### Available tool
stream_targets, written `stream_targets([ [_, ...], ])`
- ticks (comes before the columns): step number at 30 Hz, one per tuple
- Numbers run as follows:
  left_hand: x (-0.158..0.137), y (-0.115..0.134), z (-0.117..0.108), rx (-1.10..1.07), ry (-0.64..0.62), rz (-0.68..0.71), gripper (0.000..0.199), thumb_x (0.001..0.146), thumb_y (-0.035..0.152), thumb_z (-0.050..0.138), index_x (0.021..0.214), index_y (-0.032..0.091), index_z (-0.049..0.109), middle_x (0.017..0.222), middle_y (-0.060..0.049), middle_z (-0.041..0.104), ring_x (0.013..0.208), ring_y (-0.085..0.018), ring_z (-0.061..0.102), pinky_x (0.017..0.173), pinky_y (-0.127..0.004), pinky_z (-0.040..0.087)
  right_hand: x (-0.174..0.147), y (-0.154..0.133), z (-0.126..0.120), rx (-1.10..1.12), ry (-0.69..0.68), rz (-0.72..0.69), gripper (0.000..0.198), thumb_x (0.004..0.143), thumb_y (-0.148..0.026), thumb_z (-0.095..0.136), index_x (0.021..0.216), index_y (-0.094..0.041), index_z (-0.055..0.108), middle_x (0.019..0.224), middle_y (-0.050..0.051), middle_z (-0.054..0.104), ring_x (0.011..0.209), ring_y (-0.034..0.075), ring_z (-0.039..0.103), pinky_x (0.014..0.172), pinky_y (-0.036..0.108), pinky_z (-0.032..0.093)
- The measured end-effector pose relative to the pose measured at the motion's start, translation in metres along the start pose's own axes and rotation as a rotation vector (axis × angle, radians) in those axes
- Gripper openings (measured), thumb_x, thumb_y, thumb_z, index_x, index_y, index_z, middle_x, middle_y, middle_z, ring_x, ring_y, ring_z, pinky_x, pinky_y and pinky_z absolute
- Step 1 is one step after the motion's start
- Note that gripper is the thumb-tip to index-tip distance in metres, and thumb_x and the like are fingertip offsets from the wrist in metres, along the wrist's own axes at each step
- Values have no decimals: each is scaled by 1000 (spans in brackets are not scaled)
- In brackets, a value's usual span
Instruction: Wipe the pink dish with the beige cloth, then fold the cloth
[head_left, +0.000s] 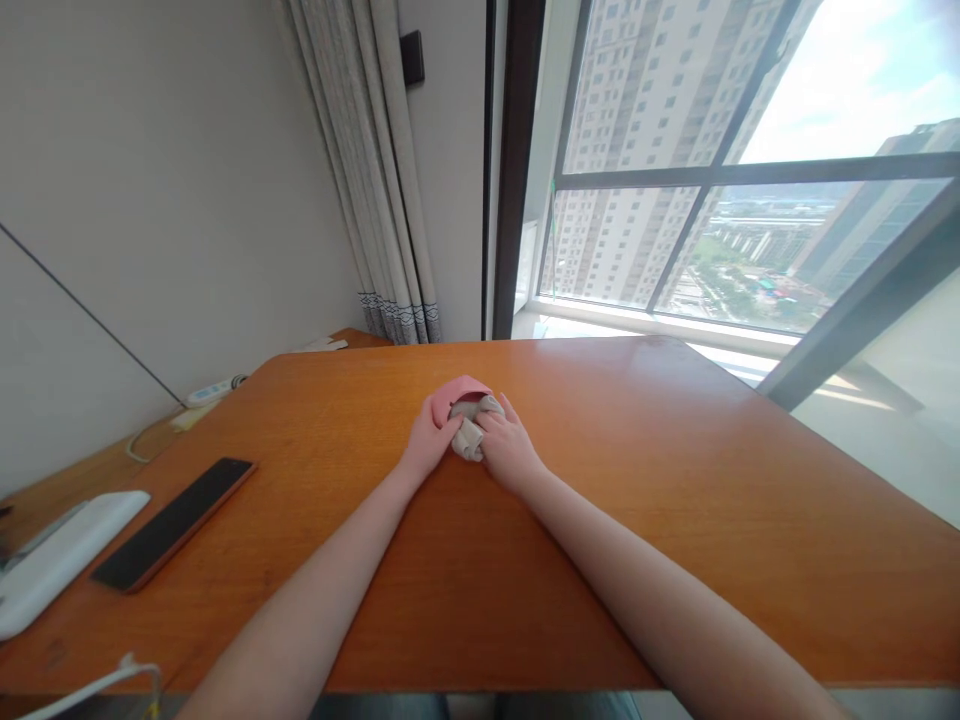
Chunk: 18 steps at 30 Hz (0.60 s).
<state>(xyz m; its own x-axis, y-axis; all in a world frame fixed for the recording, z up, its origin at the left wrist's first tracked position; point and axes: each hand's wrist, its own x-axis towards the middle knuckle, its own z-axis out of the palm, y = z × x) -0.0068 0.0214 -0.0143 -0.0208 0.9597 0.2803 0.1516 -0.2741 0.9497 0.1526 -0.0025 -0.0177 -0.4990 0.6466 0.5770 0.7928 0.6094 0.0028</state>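
Note:
Over the middle of the wooden table (600, 430), both hands work at a small pink pouch-like thing (459, 388) with an opening on the side toward me. A crumpled grey-beige cloth (469, 438) sits partly inside that opening and partly hangs out. My left hand (431, 437) is closed on the pink thing's left edge, its thumb by the cloth. On the other side my right hand (512, 447) has its fingers pressed on the cloth at the opening. The inside of the pink thing is mostly hidden by the cloth and fingers.
A dark phone-like slab (176, 522) with a reddish edge lies on the left of the table. Beside it rests a white flat device (71, 560). A white cable (105, 682) crosses the near left corner. A power strip (214, 391) lies by the wall.

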Motion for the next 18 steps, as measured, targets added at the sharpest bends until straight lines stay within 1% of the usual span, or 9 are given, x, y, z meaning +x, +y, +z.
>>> stream_targets([
  [1, 1, -1, -2, 56, -27, 26, 42, 67, 33, 70, 102, 15, 57, 104, -9, 62, 104, -25, 57, 96, -41, 41, 0, 0, 1, -1, 11, 7, 21, 86, -16, 51, 96, -20, 69, 82, 5, 61, 88, 20, 53, 110, 49, 22],
  [2, 0, -1, -3, 78, -46, 44, 43, 67, 34, 71, 103, 15, 56, 105, -9, 62, 104, -25, 57, 95, -41, 41, -1, 0, 2, 4, 15, 11, 21, 87, -16, 50, 96, -20, 69, 83, 5, 62, 88, 20, 53, 108, 48, 26],
  [5, -9, -4, 6, -48, -23, 37, 53, 69, 37, 70, 113, 18, 49, 116, -9, 58, 110, -24, 55, 96, -37, 42, -2, 0, 5, 46, -25, 17, 21, 87, -19, 50, 100, -19, 67, 88, 7, 63, 91, 21, 52, 93, 39, 41],
  [8, -18, -4, 17, -171, 49, 11, 62, 71, 37, 68, 124, 21, 39, 127, -9, 52, 117, -22, 51, 98, -36, 41, -2, 0, 5, 107, -68, 61, 22, 86, -19, 52, 103, -18, 65, 90, 8, 63, 91, 21, 52, 83, 34, 44],
  [10, -19, -1, 17, -112, 65, 28, 59, 72, 37, 67, 122, 20, 40, 125, -10, 53, 115, -22, 52, 99, -37, 40, -2, -1, 5, 148, -73, 72, 23, 85, -19, 53, 106, -19, 64, 92, 8, 63, 91, 21, 52, 82, 32, 44],
  [12, -17, 4, 10, -8, 51, 77, 49, 74, 36, 64, 116, 18, 44, 118, -10, 57, 112, -23, 54, 98, -38, 41, -1, -2, 5, 166, -65, 51, 25, 85, -18, 54, 107, -19, 64, 93, 7, 63, 92, 21, 52, 84, 33, 44],
  [14, -14, 10, 0, 112, 21, 141, 42, 76, 33, 61, 113, 18, 48, 114, -8, 59, 109, -24, 56, 97, -40, 42, -1, -1, 5, 152, -52, -1, 23, 85, -18, 53, 104, -20, 66, 91, 6, 64, 92, 21, 53, 93, 35, 41],
  [16, -12, 15, -9, 243, -21, 186, 42, 74, 30, 62, 114, 21, 51, 112, -7, 61, 108, -26, 57, 97, -41, 42, -1, 0, 5, 120, -36, -52, 21, 87, -16, 51, 99, -20, 68, 91, 6, 64, 95, 21, 53, 104, 41, 32],
  [18, -12, 16, -10, 304, -42, 204, 50, 70, 30, 66, 118, 23, 52, 116, -7, 60, 110, -28, 56, 98, -43, 41, -1, 3, 4, 93, -15, -51, 21, 88, -16, 50, 97, -20, 69, 95, 6, 65, 99, 22, 53, 109, 44, 25],
])
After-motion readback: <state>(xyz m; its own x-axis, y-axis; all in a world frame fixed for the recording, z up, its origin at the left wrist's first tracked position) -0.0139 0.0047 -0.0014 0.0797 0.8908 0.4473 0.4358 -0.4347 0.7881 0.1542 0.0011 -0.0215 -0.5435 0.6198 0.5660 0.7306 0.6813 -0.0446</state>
